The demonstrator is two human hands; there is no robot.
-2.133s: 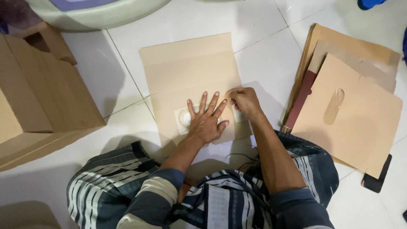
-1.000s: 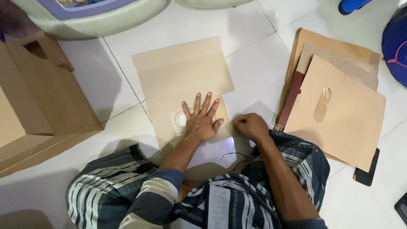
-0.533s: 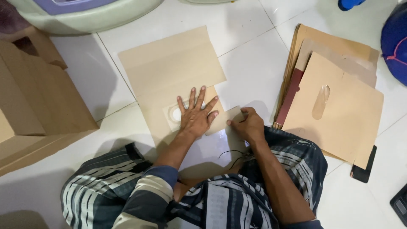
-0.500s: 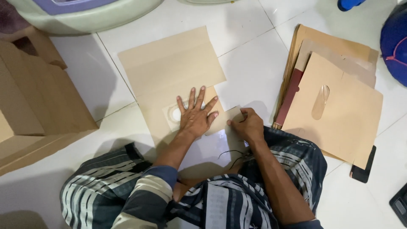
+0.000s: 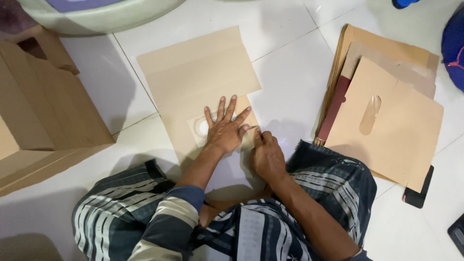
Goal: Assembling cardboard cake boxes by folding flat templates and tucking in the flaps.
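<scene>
Partly hidden, left hand (image 5: pixel 225 131) fingers spread on envelope (image 5: pixel 203 92); right hand (image 5: pixel 267 155) fingers' grip unclear.

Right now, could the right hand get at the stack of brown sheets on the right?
Probably yes: the right hand rests by the flat sheet, and only bare tile lies between it and the stack.

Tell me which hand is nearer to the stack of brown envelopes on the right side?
The right hand. It pinches the edge of the flat paper bag, with bare floor between it and the stack of brown envelopes. The left hand lies flat on the bag, farther from the stack.
</scene>
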